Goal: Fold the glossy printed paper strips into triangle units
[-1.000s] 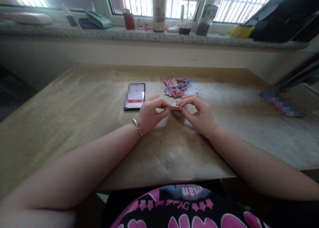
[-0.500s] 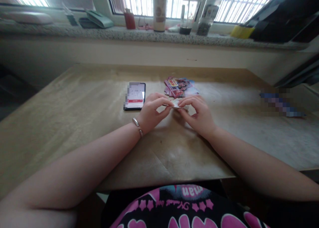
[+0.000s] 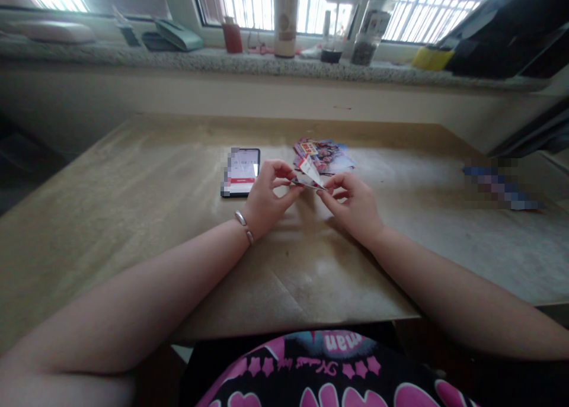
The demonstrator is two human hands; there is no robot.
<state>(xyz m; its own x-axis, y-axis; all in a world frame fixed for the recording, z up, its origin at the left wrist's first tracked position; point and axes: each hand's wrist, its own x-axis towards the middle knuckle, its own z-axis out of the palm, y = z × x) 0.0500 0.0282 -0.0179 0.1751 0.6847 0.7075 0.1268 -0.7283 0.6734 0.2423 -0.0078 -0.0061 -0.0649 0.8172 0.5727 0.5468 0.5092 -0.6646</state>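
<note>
Between my hands is a small folded piece of printed paper, with a white and red flap standing up from it. My left hand, with a silver bangle at the wrist, pinches the paper's left end between thumb and fingers. The right end is pinched by my right hand. Just beyond the paper lies a fanned pile of colourful printed sheets, partly hidden by the raised flap. A phone with a lit screen lies flat, left of my left hand.
The wooden table stands against a wall under a windowsill. Bottles, a red container and a yellow object line the sill. At the table's right lies a blurred blue and pink item.
The paper has opened up between my hands; its white and red flap now stands raised. My right hand's fingers have drawn back slightly to the right, away from my left hand.
</note>
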